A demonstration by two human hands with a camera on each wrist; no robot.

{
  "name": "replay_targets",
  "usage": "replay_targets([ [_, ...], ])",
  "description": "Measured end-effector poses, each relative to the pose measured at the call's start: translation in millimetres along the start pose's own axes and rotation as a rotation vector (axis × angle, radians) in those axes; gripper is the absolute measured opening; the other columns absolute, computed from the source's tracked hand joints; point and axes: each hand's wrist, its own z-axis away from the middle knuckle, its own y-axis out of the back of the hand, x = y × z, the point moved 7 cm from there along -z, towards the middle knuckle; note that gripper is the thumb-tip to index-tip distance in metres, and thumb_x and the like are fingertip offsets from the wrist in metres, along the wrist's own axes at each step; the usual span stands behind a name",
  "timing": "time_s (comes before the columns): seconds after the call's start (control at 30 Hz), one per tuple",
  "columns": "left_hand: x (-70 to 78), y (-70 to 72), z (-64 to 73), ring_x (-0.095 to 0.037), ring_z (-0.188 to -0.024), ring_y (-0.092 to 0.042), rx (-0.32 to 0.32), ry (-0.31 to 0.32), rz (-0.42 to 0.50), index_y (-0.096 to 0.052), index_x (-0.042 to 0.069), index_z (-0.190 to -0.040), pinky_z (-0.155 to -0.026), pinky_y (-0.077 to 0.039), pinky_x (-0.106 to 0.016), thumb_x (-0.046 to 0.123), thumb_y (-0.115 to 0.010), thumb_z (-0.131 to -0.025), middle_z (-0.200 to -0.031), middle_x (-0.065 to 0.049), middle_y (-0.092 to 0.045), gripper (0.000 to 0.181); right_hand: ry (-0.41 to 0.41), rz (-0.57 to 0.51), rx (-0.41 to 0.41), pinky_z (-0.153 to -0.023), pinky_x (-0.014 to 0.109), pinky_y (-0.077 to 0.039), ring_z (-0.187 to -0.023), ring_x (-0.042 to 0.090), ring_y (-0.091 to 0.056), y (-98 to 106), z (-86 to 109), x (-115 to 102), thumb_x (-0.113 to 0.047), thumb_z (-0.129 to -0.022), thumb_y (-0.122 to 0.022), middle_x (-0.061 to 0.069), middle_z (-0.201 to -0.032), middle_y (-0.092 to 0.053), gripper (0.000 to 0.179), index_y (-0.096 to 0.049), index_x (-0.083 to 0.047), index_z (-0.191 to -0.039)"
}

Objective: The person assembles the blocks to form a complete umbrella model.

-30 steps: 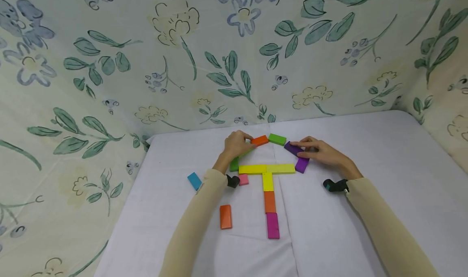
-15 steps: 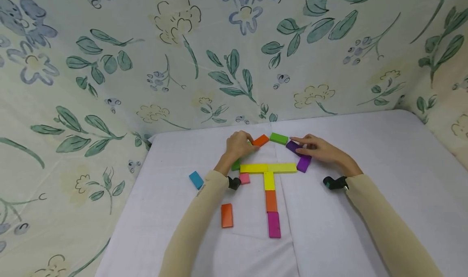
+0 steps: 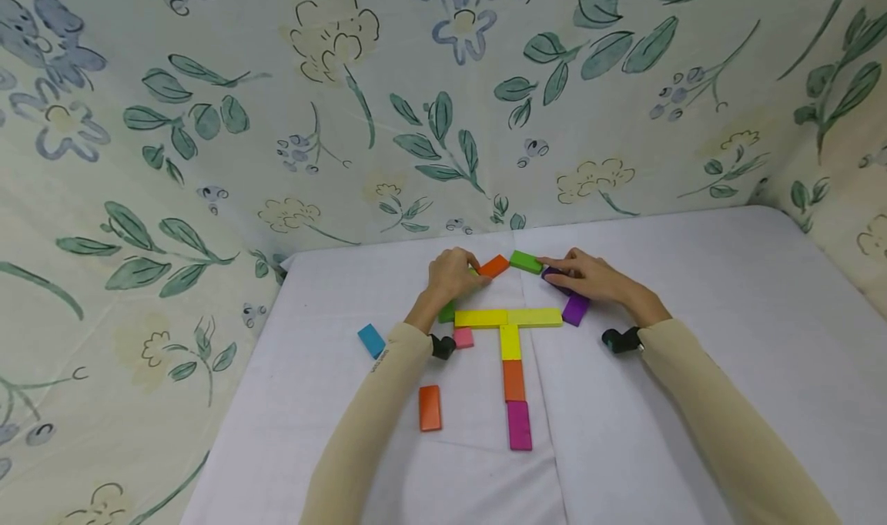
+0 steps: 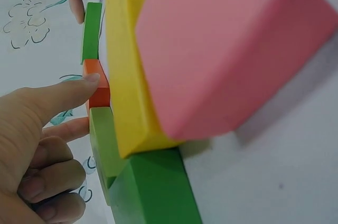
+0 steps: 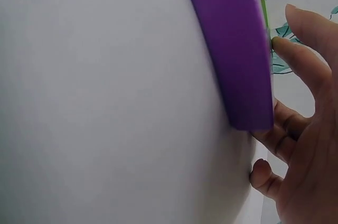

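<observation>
Flat coloured blocks lie on the white cloth. My left hand (image 3: 452,275) pinches the orange block (image 3: 495,266) at the arch's upper left, thumb on its near side, other fingers curled. A light green block (image 4: 104,137) beside it is mostly hidden by that hand in the head view. With extended fingers, my right hand (image 3: 589,275) touches the right end of the green block (image 3: 526,261), its thumb over the dark purple block (image 3: 557,280). Below, a brighter purple block (image 3: 575,309) carries the arch down. Small gaps separate some blocks.
Two yellow blocks (image 3: 481,319) form a bar, with a stem of yellow, orange and magenta blocks (image 3: 519,425) below. A pink block (image 3: 463,338) touches the bar's left underside. A blue block (image 3: 371,341) and a loose orange block (image 3: 430,408) lie left. Floral fabric hangs behind.
My right hand has moved left, its index finger coming onto the green block's end. That block has shifted slightly left, towards the orange one. The left hand has stayed nearly still.
</observation>
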Motion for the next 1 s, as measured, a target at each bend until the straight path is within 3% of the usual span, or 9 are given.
replay_targets([
  [0.43,1.0,0.3,1.5,-0.020,-0.086,-0.057,-0.009,0.019,0.003,-0.079,0.010,-0.111,-0.076,-0.042,-0.030,0.041,-0.083,-0.088,-0.095,-0.004,-0.072,0.038,0.006,-0.025,0.015,-0.075,0.034,-0.037,-0.095,0.028,-0.049,-0.3,4.2,2.2,-0.040,-0.104,-0.061,0.017,-0.114,-0.052,0.056,-0.050,-0.018,-0.154],
  [0.7,0.4,0.1,1.7,-0.020,-0.086,-0.058,0.023,-0.008,-0.017,-0.080,0.010,-0.109,-0.078,-0.045,-0.030,0.040,-0.082,-0.089,-0.095,-0.004,-0.074,0.036,-0.005,-0.003,0.006,-0.075,0.034,-0.037,-0.094,0.027,-0.049,-1.2,1.7,4.8,-0.041,-0.103,-0.062,0.014,-0.114,-0.051,0.056,-0.051,-0.019,-0.153],
  [0.83,-0.2,0.1,2.9,-0.020,-0.090,-0.059,0.028,-0.022,-0.004,-0.078,0.011,-0.117,-0.083,-0.049,-0.033,0.041,-0.081,-0.090,-0.104,-0.005,-0.076,0.041,0.005,-0.033,0.008,-0.078,0.035,-0.038,-0.098,0.028,-0.049,0.0,3.9,6.2,-0.042,-0.104,-0.060,0.015,-0.117,-0.052,0.056,-0.050,-0.020,-0.154],
  [0.93,-1.9,3.2,6.1,-0.019,-0.088,-0.059,0.037,-0.048,0.025,-0.076,0.012,-0.125,-0.079,-0.048,-0.031,0.040,-0.081,-0.090,-0.103,-0.005,-0.074,0.044,0.005,-0.092,0.018,-0.083,0.038,-0.040,-0.104,0.030,-0.049,2.2,10.8,9.0,-0.042,-0.105,-0.058,0.016,-0.123,-0.052,0.054,-0.050,-0.022,-0.155],
  [1.0,-4.5,7.7,10.2,-0.018,-0.080,-0.055,0.045,-0.079,0.055,-0.076,0.013,-0.126,-0.071,-0.042,-0.028,0.037,-0.080,-0.091,-0.091,-0.005,-0.070,0.043,0.003,-0.124,0.031,-0.085,0.039,-0.040,-0.106,0.030,-0.048,4.7,18.0,11.7,-0.041,-0.105,-0.058,0.016,-0.124,-0.052,0.053,-0.050,-0.023,-0.154],
])
